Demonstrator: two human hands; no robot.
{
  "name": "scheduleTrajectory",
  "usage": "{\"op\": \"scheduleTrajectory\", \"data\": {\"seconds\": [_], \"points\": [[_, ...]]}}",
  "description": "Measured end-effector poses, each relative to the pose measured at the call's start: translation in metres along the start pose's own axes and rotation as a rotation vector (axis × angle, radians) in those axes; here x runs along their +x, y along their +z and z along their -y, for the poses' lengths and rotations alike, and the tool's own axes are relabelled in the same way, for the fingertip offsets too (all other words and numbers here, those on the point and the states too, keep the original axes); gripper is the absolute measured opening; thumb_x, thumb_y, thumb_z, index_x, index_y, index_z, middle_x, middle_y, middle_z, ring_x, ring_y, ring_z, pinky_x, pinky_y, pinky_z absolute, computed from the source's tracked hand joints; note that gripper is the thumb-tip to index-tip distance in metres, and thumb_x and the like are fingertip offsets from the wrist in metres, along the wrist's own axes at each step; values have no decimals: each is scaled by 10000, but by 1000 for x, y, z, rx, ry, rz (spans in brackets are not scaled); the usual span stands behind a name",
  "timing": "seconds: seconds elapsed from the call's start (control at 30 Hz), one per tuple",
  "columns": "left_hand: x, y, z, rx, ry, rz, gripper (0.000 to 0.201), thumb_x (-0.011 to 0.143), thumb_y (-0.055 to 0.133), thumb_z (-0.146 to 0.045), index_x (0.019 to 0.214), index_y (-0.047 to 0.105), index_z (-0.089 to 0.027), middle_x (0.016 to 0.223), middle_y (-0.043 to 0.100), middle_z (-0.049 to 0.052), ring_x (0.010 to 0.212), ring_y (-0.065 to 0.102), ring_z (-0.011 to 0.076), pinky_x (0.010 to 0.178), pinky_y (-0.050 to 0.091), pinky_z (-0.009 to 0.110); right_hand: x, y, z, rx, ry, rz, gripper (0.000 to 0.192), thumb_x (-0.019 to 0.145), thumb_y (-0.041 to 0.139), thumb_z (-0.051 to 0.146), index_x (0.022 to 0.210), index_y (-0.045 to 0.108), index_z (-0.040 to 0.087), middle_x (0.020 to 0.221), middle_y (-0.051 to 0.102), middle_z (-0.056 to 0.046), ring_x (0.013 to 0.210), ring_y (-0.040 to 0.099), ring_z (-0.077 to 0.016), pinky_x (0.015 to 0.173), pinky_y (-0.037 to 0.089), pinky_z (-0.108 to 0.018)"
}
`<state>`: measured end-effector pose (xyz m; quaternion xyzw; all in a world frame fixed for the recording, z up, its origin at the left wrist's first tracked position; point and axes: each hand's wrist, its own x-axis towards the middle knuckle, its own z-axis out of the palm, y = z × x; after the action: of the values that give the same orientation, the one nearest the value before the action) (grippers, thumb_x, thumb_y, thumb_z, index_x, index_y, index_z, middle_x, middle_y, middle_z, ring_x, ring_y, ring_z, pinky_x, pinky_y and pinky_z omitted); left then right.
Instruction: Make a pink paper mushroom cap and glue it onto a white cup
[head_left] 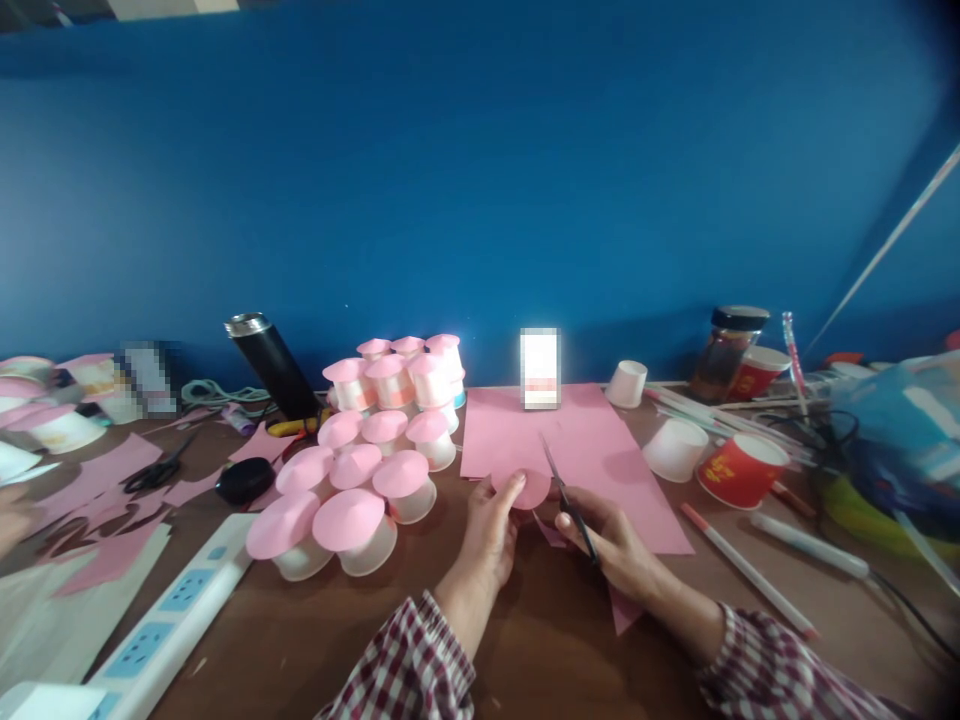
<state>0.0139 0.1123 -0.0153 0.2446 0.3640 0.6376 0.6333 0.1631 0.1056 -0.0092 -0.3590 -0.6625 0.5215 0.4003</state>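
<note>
Blue wall (480, 180) behind, filling the upper view down to the far edge of the brown counter (540, 640).

Pink paper sheet (577, 450) flat on the counter, centre, near edge just beyond both hands. Cluster of white cups capped with pink cones (367, 470) left of the sheet, in rows from the wall toward the near edge, close beside the left hand. White power strip (172, 610) slanting along the near-left edge. Black flask (271, 367) leaning behind the cluster. Red cup (742, 470) and overturned white cup (675, 450) to the right of the sheet, long pens (750, 572) lying near them, well clear of the right hand.

Left hand (491, 530) raised from a checked sleeve, fingers up, thumb and fingertips pinching a small pink paper disc (531, 489) at its left rim. Right hand (615, 545) coming in from the right, curled closed around the handles of black scissors (570, 505), blades pointing up-left and meeting the disc's right edge over the sheet's near edge.

Bare counter between the forearms and toward the near edge; pink offcut (622, 605) under the right wrist.
</note>
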Motion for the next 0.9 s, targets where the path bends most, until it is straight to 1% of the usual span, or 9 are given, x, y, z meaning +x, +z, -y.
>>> {"op": "scheduleTrajectory", "data": {"seconds": [0.2, 0.33, 0.6, 0.8, 0.9], "points": [[-1, 1, -1, -8, -7, 1, 244, 699, 703, -282, 865, 630, -118, 854, 683, 95, 764, 639, 173, 708, 483, 279, 1, 0, 2, 1, 10, 7, 355, 853, 564, 377, 1118, 605, 144, 933, 659, -68, 867, 585, -199, 759, 469, -290], [-1, 1, -1, -12, -2, 7, 248, 695, 707, -284, 858, 631, -113, 818, 681, 88, 735, 635, 169, 695, 488, 286, 0, 0, 2, -4, 15, 2, 364, 850, 566, 383, 1121, 605, 143, 954, 663, -73, 868, 585, -198, 755, 470, -285], [-3, 1, -1, -31, 1, 20, 290, 672, 724, -311, 860, 638, -107, 805, 683, 94, 709, 636, 174, 679, 491, 292, 1, 0, 2, -20, 12, -4, 352, 834, 585, 385, 1088, 620, 144, 881, 650, -55, 800, 577, -178, 709, 470, -266], [-3, 2, -2, -24, 4, 9, 283, 660, 733, -318, 831, 641, -112, 809, 691, 91, 736, 644, 181, 706, 488, 290, 1, 0, 2, -45, 13, -5, 333, 834, 574, 392, 1038, 626, 135, 807, 605, -44, 736, 543, -168, 662, 459, -262], [-3, 3, -2, -15, -3, 12, 256, 679, 719, -314, 821, 634, -118, 793, 693, 84, 729, 650, 187, 697, 490, 295, 0, 0, 3, -35, 15, 4, 314, 835, 575, 386, 1015, 625, 134, 780, 588, -32, 722, 532, -158, 654, 449, -250]]}}
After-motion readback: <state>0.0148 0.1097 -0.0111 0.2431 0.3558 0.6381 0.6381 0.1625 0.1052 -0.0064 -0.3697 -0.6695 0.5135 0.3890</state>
